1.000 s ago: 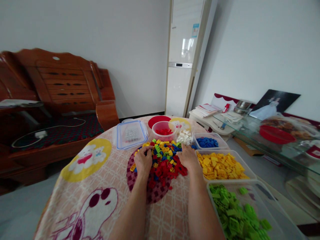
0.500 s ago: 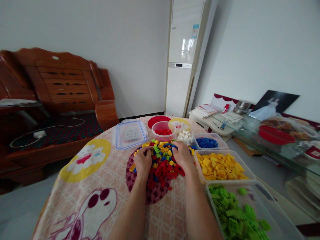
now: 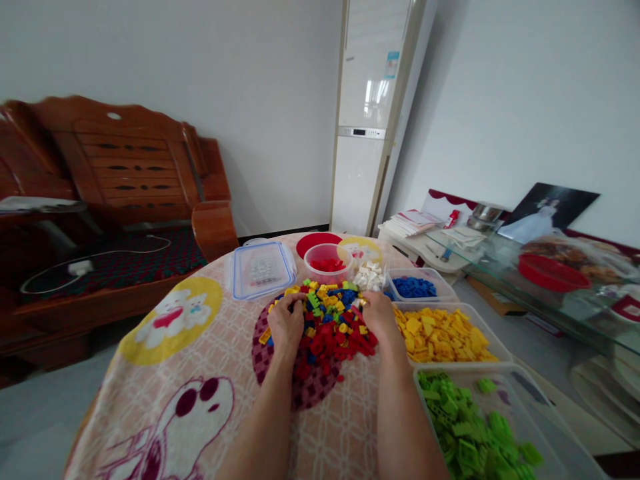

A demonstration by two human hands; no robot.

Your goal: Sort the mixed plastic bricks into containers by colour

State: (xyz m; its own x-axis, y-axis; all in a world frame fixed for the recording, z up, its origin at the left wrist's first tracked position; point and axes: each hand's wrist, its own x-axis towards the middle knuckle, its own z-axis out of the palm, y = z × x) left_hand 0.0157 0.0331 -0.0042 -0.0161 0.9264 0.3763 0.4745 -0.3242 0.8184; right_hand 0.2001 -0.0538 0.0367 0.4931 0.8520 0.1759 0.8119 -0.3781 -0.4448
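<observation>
A heap of small red, yellow, blue and green bricks (image 3: 330,323) lies on the round table's patterned cloth (image 3: 200,373). My left hand (image 3: 286,325) rests on the heap's left edge, fingers curled and pinched on a yellow brick. My right hand (image 3: 379,315) sits on the heap's right edge, fingers curled into the bricks; what they hold is hidden. Sorted bricks fill containers nearby: red in a round tub (image 3: 327,261), blue in a box (image 3: 415,285), yellow in a tray (image 3: 440,330), green in a tray (image 3: 470,427), and a loose white pile (image 3: 369,274).
A clear lid (image 3: 261,268) and a red lid (image 3: 314,241) lie at the table's far side. A wooden bench (image 3: 100,200) stands to the left, a tall white air conditioner (image 3: 370,120) behind, and a glass-topped low table (image 3: 550,273) to the right.
My right hand went left into the heap, then drew back right to its edge. My left hand has stayed on the heap's left side.
</observation>
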